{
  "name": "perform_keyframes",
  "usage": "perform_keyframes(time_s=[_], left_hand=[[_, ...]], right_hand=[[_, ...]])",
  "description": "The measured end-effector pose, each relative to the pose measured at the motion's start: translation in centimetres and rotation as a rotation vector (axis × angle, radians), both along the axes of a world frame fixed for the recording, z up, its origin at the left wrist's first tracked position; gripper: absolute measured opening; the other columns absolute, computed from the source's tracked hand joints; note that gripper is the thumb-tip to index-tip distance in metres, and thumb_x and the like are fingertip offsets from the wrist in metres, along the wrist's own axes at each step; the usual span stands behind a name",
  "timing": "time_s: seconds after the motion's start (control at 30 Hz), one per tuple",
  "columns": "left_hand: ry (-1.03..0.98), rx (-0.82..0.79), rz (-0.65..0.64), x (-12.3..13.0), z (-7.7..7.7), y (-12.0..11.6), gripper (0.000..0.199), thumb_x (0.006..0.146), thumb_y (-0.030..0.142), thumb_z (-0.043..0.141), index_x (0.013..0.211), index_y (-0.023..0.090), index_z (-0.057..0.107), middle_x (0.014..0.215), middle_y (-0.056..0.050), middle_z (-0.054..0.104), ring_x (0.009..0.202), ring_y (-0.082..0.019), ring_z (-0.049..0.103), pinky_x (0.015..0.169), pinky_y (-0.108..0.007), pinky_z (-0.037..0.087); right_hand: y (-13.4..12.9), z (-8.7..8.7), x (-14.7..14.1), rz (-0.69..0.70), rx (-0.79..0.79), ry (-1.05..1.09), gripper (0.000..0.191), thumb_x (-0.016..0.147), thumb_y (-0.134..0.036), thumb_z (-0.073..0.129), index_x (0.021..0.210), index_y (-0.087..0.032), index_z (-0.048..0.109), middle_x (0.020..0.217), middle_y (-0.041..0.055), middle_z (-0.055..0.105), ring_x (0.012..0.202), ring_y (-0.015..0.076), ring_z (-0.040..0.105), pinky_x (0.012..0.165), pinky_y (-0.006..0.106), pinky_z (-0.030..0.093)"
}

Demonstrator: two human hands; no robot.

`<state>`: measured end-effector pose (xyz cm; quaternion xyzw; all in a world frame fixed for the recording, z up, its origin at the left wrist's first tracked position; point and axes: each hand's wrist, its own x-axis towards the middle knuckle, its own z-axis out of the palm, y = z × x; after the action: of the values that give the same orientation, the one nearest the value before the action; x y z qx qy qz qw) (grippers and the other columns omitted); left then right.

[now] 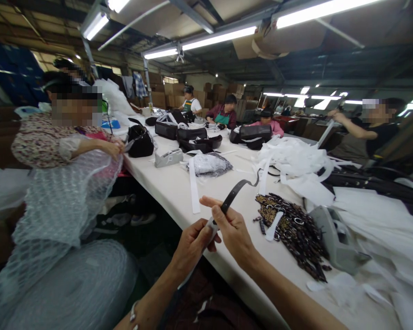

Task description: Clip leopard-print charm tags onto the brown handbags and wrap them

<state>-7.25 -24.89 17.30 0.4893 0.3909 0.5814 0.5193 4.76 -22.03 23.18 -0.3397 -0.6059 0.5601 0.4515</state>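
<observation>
A narrow black strap point(234, 191) with small holes rises from between my hands and curls to the right over the white table point(172, 183). My left hand point(193, 243) has its fingers closed round the strap's lower, lighter-looking part. Just above it, my right hand point(234, 229) pinches the strap between thumb and fingers, with the index finger stretched to the left. Right of my hands lies a pile of dark brown pieces with metal rings point(296, 233), and a white strip point(274, 226) rests on it.
Grey tape dispensers stand at the right point(337, 238) and farther back point(168, 158). Black bags point(192, 135) and white wrapping point(292, 158) cover the far table. A person point(62, 137) at left handles bubble wrap point(65, 197); a large roll point(75, 288) sits below. Several other people are around.
</observation>
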Motion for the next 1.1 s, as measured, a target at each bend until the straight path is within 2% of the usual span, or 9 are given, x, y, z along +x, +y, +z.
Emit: perform_keyframes(time_s=[0.07, 0.17, 0.27, 0.33, 0.5, 0.67, 0.77, 0.87, 1.1], left_hand=[[-0.016, -0.007, 0.041, -0.1, 0.3, 0.4, 0.038, 0.09, 0.049, 0.054, 0.078, 0.014, 0.062, 0.064, -0.001, 0.059, 0.059, -0.01, 0.052, 0.058, -0.021, 0.041], [0.048, -0.001, 0.113, -0.2, 0.5, 1.0, 0.041, 0.09, 0.052, 0.053, 0.076, 0.014, 0.061, 0.059, 0.001, 0.055, 0.05, -0.008, 0.045, 0.05, -0.02, 0.035], [0.164, 0.016, 0.154, -0.5, -0.2, 1.1, 0.04, 0.091, 0.052, 0.05, 0.077, 0.016, 0.06, 0.055, 0.003, 0.048, 0.046, -0.007, 0.036, 0.046, -0.019, 0.027], [0.23, 0.015, 0.169, -1.0, -1.4, 0.8, 0.041, 0.092, 0.052, 0.049, 0.075, 0.016, 0.059, 0.056, 0.003, 0.047, 0.049, -0.008, 0.038, 0.048, -0.02, 0.028], [0.366, -0.055, 0.23, -3.6, -6.2, -1.0, 0.047, 0.085, 0.06, 0.053, 0.065, 0.018, 0.061, 0.055, 0.001, 0.049, 0.054, -0.012, 0.044, 0.055, -0.023, 0.033], [0.297, -0.22, 0.315, -4.5, -9.2, -2.5, 0.049, 0.08, 0.068, 0.053, 0.073, 0.02, 0.059, 0.053, 0.003, 0.053, 0.042, -0.011, 0.041, 0.045, -0.022, 0.029], [0.17, -0.22, 0.351, -3.6, -8.2, -2.2, 0.049, 0.074, 0.069, 0.057, 0.073, 0.02, 0.055, 0.058, 0.001, 0.061, 0.049, -0.015, 0.053, 0.051, -0.025, 0.04], [0.117, -0.151, 0.374, -2.9, -5.6, -1.3, 0.047, 0.073, 0.066, 0.061, 0.073, 0.019, 0.059, 0.069, -0.002, 0.066, 0.065, -0.018, 0.06, 0.062, -0.026, 0.045], [0.072, 0.065, 0.306, -3.8, 0.9, 1.8, 0.03, 0.084, 0.046, 0.061, 0.087, 0.016, 0.065, 0.09, -0.004, 0.068, 0.078, -0.016, 0.056, 0.071, -0.024, 0.041]], right_hand=[[-0.1, -0.8, -0.3, 0.101, -0.028, -0.034, 0.042, 0.087, -0.05, 0.058, 0.118, -0.022, 0.068, 0.083, 0.005, 0.071, 0.051, 0.0115, 0.051, 0.046, 0.026, 0.042], [1.1, -0.5, -0.2, 0.143, -0.172, 0.104, 0.037, 0.086, -0.045, 0.063, 0.111, -0.02, 0.069, 0.094, 0.0067, 0.072, 0.071, 0.0156, 0.062, 0.062, 0.029, 0.05], [4.1, 1.9, 1.0, 0.017, -0.429, 0.464, 0.024, 0.09, -0.037, 0.058, 0.101, -0.018, 0.066, 0.098, 0.0076, 0.072, 0.09, 0.0192, 0.067, 0.08, 0.035, 0.055], [6.9, 4.0, 2.5, -0.116, -0.524, 0.64, 0.018, 0.095, -0.03, 0.05, 0.09, -0.017, 0.062, 0.089, 0.0064, 0.072, 0.087, 0.0174, 0.068, 0.084, 0.037, 0.056], [13.8, 8.5, 7.0, -0.387, -0.466, 0.664, 0.027, 0.1, -0.021, 0.031, 0.085, -0.017, 0.053, 0.074, 0.0036, 0.067, 0.06, 0.0101, 0.063, 0.063, 0.026, 0.059], [17.5, 13.3, 9.0, -0.422, -0.348, 0.593, 0.031, 0.1, -0.018, 0.027, 0.084, -0.016, 0.053, 0.064, 0.0005, 0.06, 0.043, 0.0064, 0.051, 0.043, 0.017, 0.047], [18.0, 16.9, 8.5, -0.391, -0.279, 0.552, 0.026, 0.099, -0.018, 0.033, 0.084, -0.016, 0.054, 0.066, 0.0018, 0.063, 0.042, 0.006, 0.048, 0.038, 0.016, 0.042], [17.3, 20.2, 7.0, -0.353, -0.145, 0.484, 0.025, 0.099, -0.019, 0.036, 0.085, -0.015, 0.056, 0.071, 0.0041, 0.067, 0.046, 0.0074, 0.053, 0.042, 0.018, 0.046], [11.7, 27.1, 3.1, -0.201, 0.152, 0.287, 0.025, 0.099, -0.02, 0.041, 0.091, -0.01, 0.062, 0.082, 0.0079, 0.072, 0.065, 0.0117, 0.065, 0.059, 0.027, 0.055]])
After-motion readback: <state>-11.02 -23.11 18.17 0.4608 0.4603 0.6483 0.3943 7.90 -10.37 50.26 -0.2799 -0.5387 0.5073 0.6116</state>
